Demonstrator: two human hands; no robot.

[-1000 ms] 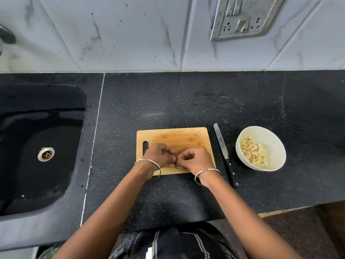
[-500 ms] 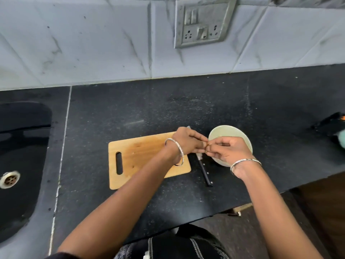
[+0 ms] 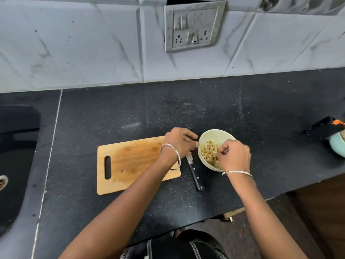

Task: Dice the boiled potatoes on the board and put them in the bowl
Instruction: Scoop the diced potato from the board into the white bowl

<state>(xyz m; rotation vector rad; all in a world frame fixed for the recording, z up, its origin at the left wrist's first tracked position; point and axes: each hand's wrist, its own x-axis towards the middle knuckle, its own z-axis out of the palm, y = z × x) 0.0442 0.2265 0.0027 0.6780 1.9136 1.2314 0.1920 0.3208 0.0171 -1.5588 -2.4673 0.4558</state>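
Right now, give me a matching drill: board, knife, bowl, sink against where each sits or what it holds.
1 board
2 knife
3 bowl
4 sink

A holds diced potato
B far left, set into the counter
C flat on the counter, between board and bowl
D wooden, with a handle slot

Pairs: 1-D, 2-C, 3-A, 4-B
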